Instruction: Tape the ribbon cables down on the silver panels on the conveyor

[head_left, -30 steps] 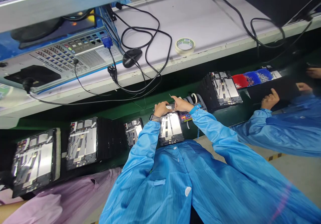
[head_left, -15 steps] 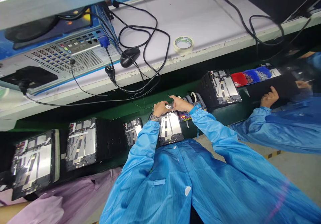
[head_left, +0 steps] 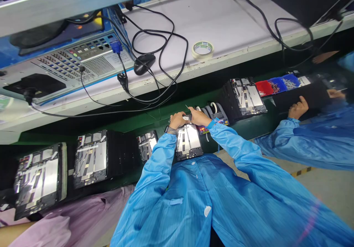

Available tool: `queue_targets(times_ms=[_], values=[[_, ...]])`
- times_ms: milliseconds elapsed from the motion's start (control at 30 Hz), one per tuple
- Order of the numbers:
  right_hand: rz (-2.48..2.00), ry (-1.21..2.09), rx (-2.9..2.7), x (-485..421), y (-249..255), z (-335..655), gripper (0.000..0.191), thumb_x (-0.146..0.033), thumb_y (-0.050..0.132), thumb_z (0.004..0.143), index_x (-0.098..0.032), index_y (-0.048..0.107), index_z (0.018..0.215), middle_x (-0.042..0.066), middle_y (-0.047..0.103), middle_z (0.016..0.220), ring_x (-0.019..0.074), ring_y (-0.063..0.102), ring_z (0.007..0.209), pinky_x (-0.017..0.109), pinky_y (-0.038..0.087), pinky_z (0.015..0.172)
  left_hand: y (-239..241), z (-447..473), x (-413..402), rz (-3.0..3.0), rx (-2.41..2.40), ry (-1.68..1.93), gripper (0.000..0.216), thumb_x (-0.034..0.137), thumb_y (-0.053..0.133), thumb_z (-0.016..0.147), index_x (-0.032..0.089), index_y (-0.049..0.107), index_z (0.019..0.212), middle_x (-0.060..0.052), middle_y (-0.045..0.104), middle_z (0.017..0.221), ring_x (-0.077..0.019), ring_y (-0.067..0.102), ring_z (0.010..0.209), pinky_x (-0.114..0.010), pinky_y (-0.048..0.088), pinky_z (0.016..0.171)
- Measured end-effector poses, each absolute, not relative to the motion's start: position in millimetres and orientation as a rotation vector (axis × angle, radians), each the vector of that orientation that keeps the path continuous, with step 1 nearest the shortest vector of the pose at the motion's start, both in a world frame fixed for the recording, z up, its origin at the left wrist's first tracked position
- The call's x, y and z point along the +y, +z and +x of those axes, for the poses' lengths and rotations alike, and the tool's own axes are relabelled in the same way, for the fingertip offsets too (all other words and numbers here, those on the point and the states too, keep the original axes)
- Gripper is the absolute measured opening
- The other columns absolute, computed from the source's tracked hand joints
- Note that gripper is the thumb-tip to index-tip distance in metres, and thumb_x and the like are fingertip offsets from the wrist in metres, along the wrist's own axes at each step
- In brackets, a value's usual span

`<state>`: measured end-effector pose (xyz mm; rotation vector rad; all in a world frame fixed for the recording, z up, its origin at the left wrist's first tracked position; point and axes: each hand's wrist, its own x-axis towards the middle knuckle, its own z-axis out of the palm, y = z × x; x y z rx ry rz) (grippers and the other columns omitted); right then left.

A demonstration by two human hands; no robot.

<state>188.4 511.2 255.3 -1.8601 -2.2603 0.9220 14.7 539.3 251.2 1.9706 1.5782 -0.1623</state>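
My left hand [head_left: 178,120] and my right hand [head_left: 198,117] meet over a small silver part [head_left: 187,118], and the fingers of both close on it. Much of that part is hidden by my fingers. Just below my hands lies an open tablet body [head_left: 188,142] with silver strips, on a dark conveyor belt [head_left: 121,158]. A small red-lit digital unit [head_left: 204,129] sits close to my right wrist. Behind it stands a tape dispenser [head_left: 215,111].
Further tablet bodies [head_left: 91,159] line the belt on both sides. A co-worker's hand [head_left: 297,108] rests on a black panel [head_left: 301,96], beside red and blue parts bins [head_left: 278,85]. Above stand a computer case [head_left: 83,61], mouse [head_left: 143,64], tape roll [head_left: 202,49] and loose black cables.
My right hand has drawn closer to the small part, its pointing finger now curled over it. The view has shifted slightly.
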Motion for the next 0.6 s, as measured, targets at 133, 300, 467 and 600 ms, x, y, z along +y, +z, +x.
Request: queue_targets(times_ms=[133,300,467,600], values=[[-1.87,0.89,-2.29,510,258,187,0.084,-0.028,0.077,0.087,-0.016,0.031,0.157,0.018,0.074,0.117,0.0357,0.071,0.105,0.035,0.049,0.079,251,14,539,1.979,1.575,-0.154,0.056,0.061,0.08,0.078,0.03,0.069,0.123,-0.006,0.074,0.126,-0.0322,0.062,0.125,-0.043,0.036,0.105],[-1.899,0.849,-2.349,508,266,183,0.079,-0.026,0.072,0.09,-0.015,0.03,0.156,0.018,0.074,0.118,0.0348,0.071,0.108,0.035,0.048,0.082,252,14,538,1.994,1.565,-0.131,0.059,0.063,0.078,0.078,0.028,0.069,0.125,-0.009,0.074,0.127,-0.0333,0.062,0.125,-0.043,0.037,0.104],[-1.912,0.792,-2.434,507,274,180,0.077,-0.027,0.072,0.092,-0.014,0.031,0.156,0.02,0.074,0.119,0.0363,0.071,0.11,0.038,0.048,0.087,253,15,536,1.982,1.572,-0.119,0.059,0.062,0.079,0.078,0.027,0.069,0.124,-0.009,0.074,0.127,-0.0338,0.061,0.125,-0.044,0.036,0.105],[-1.883,0.751,-2.473,507,274,179,0.074,-0.026,0.072,0.092,-0.015,0.035,0.155,0.019,0.074,0.118,0.0358,0.071,0.11,0.039,0.048,0.089,251,14,536,1.985,1.563,-0.091,0.059,0.062,0.08,0.077,0.027,0.071,0.124,-0.01,0.074,0.126,-0.0352,0.061,0.124,-0.045,0.036,0.105]])
